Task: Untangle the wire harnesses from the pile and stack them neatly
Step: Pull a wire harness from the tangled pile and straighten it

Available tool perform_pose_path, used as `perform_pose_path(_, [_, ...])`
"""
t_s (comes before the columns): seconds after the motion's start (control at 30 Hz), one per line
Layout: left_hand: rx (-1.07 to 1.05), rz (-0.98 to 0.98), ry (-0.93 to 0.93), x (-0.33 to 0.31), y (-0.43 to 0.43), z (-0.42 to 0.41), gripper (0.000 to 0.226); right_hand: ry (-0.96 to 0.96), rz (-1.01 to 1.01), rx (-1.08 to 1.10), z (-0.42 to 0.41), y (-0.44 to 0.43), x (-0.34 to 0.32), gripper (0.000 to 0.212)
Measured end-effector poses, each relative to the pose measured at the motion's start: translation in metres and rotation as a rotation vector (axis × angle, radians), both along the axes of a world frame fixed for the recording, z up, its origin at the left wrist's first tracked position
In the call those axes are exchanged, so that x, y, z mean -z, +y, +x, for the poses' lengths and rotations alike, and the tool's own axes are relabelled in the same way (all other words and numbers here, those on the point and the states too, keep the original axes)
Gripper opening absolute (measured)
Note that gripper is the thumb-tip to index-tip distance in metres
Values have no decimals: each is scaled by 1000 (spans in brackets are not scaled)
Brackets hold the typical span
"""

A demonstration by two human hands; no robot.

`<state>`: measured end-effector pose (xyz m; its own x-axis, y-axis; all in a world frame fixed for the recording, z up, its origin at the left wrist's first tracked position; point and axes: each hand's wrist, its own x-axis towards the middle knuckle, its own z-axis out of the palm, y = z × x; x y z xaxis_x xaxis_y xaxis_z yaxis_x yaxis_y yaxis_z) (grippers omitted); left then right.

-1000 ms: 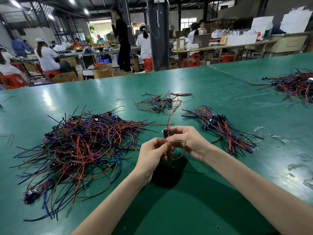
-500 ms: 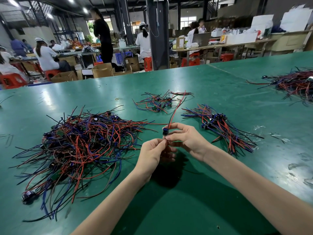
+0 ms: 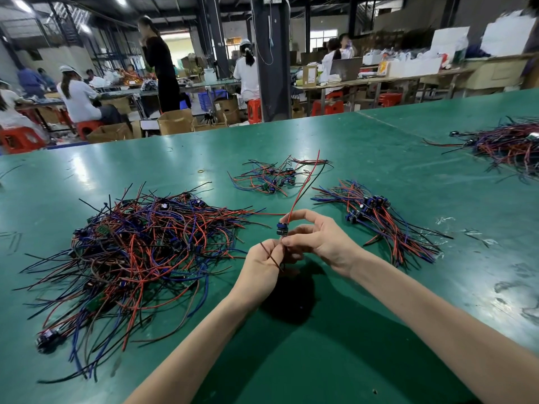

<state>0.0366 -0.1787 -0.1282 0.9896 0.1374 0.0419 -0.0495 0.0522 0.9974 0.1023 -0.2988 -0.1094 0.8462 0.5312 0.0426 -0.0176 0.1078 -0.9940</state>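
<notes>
Harness (image 3: 282, 228) between left hand (image 3: 262, 266), right hand (image 3: 318, 242)

right edge cutting off far pile (image 3: 507, 144). bottom edge cutting off both forearms. left hand (image 3: 264, 268) curling round dark wire (image 3: 271, 258), fingertips hiding behind own knuckles. right hand (image 3: 318, 240) pinching connector (image 3: 282, 228), fingers covering its lower part. tangled pile (image 3: 140, 252) burying its lower harnesses, count being impossible to tell. background workers (image 3: 78, 94) showing too small and blurred for detail.

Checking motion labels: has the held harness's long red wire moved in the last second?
Yes. The long red wire swung up and away, its tip now past the far edge of the small tangled wire pile.
</notes>
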Motion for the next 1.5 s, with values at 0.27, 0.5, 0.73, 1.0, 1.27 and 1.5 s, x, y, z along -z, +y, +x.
perform_pose_path(0.27, [91,-13,88,-3,-2,-1,33,15,56,100,2,2,1,31])
perform_pose_path(0.5, [79,-107,138,-7,-3,-4,36,187,159,148,6,-2,-3,27])
perform_pose_path(0.73, [37,-51,134,-9,-2,-4,41,144,158,75,3,1,-4,23])
perform_pose_path(1.0, [175,-120,157,-12,-7,-6,45,175,69,205,15,-9,-9,10])
perform_pose_path(1.27, [294,-48,153,-10,-7,-10,30,320,156,136,32,-30,-17,11])
perform_pose_path(1.5, [280,-12,122,-11,-7,-10,29,329,234,123,39,-42,-19,20])
